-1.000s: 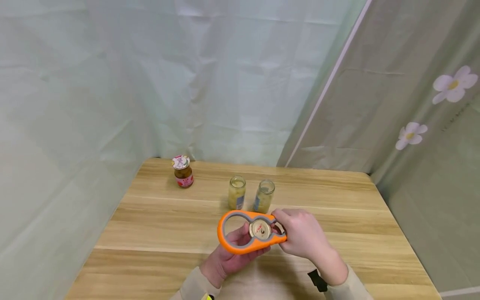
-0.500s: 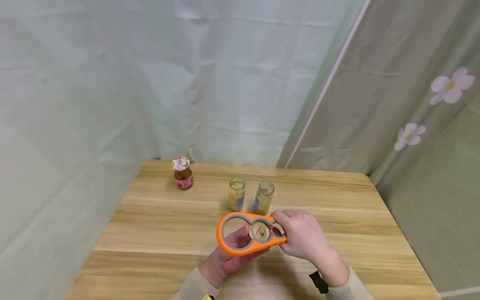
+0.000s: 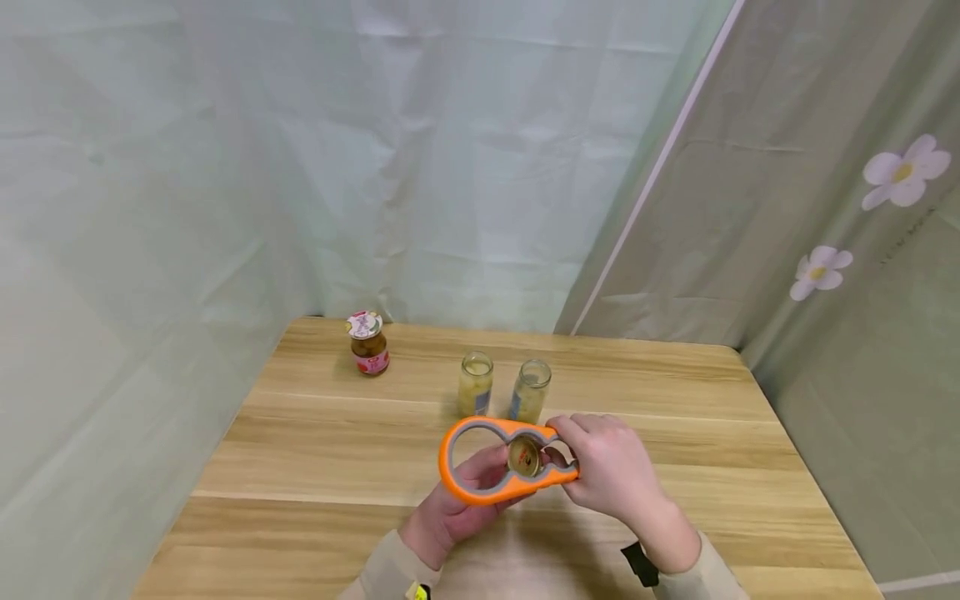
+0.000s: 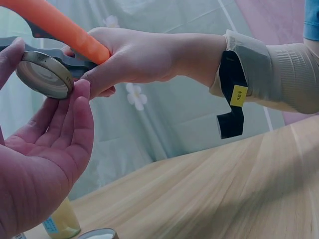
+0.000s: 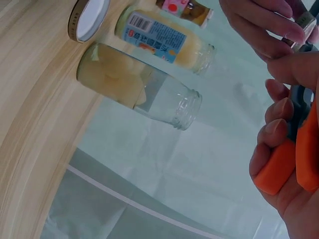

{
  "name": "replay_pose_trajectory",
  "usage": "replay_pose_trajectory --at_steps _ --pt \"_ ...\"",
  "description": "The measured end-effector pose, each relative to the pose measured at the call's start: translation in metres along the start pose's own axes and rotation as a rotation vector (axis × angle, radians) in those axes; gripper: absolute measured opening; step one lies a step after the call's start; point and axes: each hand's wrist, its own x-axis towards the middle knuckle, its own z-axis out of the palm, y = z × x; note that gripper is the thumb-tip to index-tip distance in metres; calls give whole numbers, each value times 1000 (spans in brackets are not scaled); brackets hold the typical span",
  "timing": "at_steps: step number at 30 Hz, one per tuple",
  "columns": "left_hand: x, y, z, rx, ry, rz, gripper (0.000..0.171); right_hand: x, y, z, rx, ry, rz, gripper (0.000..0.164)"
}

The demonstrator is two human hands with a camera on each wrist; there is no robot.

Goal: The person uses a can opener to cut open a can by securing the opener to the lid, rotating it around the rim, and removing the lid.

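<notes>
My right hand (image 3: 611,462) grips the narrow end of an orange jar opener (image 3: 445,467) with grey-lined round openings. From below, my left hand (image 3: 459,512) pinches a gold jar lid (image 3: 524,457) between thumb and fingers. The lid sits tilted at the opener's middle opening. In the left wrist view its pale underside shows, with no jar under it. Behind the opener stand two uncapped glass jars (image 3: 475,385) (image 5: 139,82) with pale yellow contents. Their lower parts are partly hidden by the opener in the head view.
A smaller brown jar (image 3: 370,346) with a patterned lid stands at the table's back left. Another gold-rimmed lid (image 5: 88,20) lies on the wooden table (image 3: 300,467) by the jars. Pale curtains (image 3: 450,167) hang around the table.
The gold lid has turned and tilted within the opener's middle opening, its top now darker. Both hands and the opener have shifted slightly up and to the right.
</notes>
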Motion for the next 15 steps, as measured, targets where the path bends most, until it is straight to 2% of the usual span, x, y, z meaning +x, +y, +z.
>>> replay_pose_trajectory --at_steps 5,7,10,12,15 --pt "-4 3 -3 -37 72 37 35 0 -1 -2 6 13 22 25" --pt "-5 5 -6 -18 99 48 30 -1 -1 -2 12 17 30 24" --pt "-6 11 -15 79 141 50 26 -3 -1 -1 16 17 41 22" --pt "-7 17 -22 161 196 54 23 -4 -1 0 16 13 48 22" --pt "-12 26 -31 235 280 45 23 -5 -1 0 20 9 56 22"
